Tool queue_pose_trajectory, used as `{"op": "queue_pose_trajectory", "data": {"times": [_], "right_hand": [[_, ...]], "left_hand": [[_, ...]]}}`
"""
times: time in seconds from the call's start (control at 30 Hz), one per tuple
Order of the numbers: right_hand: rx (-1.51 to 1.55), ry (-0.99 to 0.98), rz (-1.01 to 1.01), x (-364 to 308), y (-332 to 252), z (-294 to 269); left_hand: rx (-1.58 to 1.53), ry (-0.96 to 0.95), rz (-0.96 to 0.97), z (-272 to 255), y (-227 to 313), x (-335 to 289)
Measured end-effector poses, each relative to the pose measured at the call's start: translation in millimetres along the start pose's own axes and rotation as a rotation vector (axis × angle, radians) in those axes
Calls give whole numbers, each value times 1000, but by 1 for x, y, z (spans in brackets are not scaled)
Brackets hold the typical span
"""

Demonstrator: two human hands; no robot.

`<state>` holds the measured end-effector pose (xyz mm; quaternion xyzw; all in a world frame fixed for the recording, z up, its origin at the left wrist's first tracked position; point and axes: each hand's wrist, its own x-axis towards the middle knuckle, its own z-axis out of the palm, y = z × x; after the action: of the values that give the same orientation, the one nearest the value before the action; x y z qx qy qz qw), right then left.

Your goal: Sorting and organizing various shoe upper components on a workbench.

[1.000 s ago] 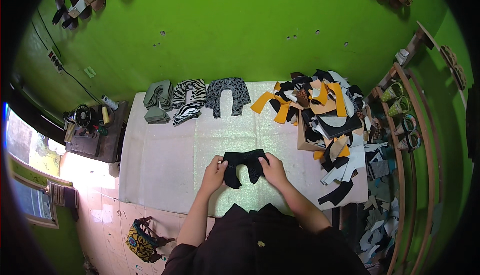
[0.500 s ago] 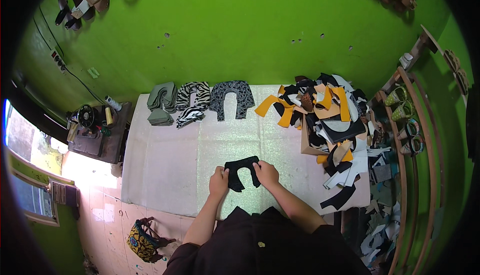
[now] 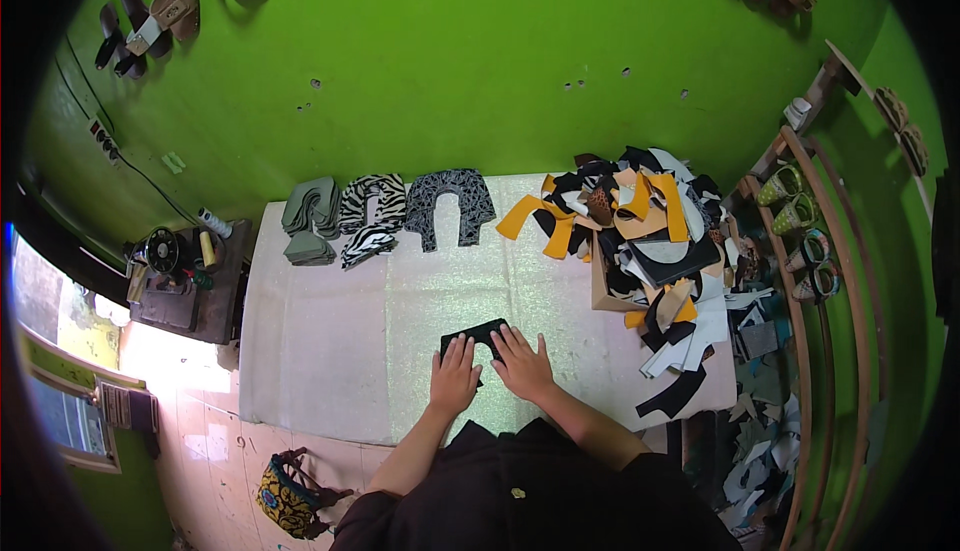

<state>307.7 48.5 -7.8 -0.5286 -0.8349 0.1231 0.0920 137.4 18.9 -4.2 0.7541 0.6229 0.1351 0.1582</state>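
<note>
Two hands flat, fingers spread, gripping nothing: left hand (image 3: 455,376), right hand (image 3: 522,363) press black cut piece (image 3: 478,337) on white table (image 3: 320,341), lower centre | change: piece was spread wider, now folded compact, fold being flattened | counts: 3 sorted stacks upper left, grey (image 3: 310,219), zebra (image 3: 372,213), dark patterned (image 3: 455,206); 1 mixed scrap heap (image 3: 650,241) right

Beyond the hands, along the far edge of the white table (image 3: 320,351), lie grey-green pieces (image 3: 308,221), zebra-striped pieces (image 3: 372,213) and a dark patterned U-shaped piece (image 3: 455,206). To their right rises a heap of orange, black and white scraps (image 3: 650,241). Far left stands a sewing machine (image 3: 165,256); a patterned bag (image 3: 285,496) sits on the floor.
</note>
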Motion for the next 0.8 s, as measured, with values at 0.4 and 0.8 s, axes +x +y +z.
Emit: {"op": "queue_pose_trajectory", "data": {"times": [0.4,0.8], "right_hand": [[274,-432,-23,13,38,-34],[247,-509,-16,22,38,-41]], "left_hand": [[-2,71,4,-19,24,13],[-36,54,35,1,44,19]]}}
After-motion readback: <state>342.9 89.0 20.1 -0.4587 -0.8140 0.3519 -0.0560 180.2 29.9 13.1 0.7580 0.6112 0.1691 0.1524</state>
